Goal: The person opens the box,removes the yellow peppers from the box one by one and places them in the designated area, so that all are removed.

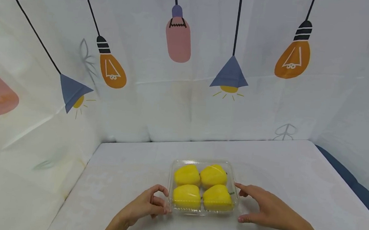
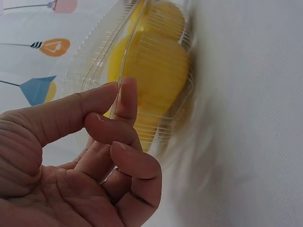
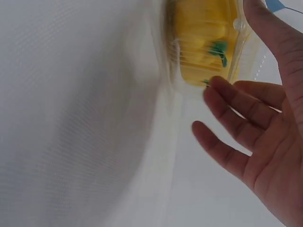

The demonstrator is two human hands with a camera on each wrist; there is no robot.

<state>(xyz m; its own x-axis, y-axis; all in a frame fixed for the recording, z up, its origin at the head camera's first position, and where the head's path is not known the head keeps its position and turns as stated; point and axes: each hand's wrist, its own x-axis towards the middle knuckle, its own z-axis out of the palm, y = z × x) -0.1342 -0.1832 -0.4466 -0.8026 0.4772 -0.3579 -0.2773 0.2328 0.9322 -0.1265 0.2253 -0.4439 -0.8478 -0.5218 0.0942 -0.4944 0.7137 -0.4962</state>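
Printed backdrop point(image 1: 191, 108), white tabletop point(image 1: 124, 171), one clear plastic container point(image 1: 201, 210)

The backdrop, bearing pictures of hanging lamps, stands behind the tabletop. The container rests on the tabletop, between the two hands. Right hand point(image 1: 266, 208): fingers apart, gripping nothing, just beside the container's right side; contact cannot be confirmed. Left hand point(image 1: 145, 205): thumb and finger pinching the left rim. Inside the container: four rounded yellow items point(image 1: 187, 175), two rows of two. Green detail point(image 3: 218, 49) noted at the right end.
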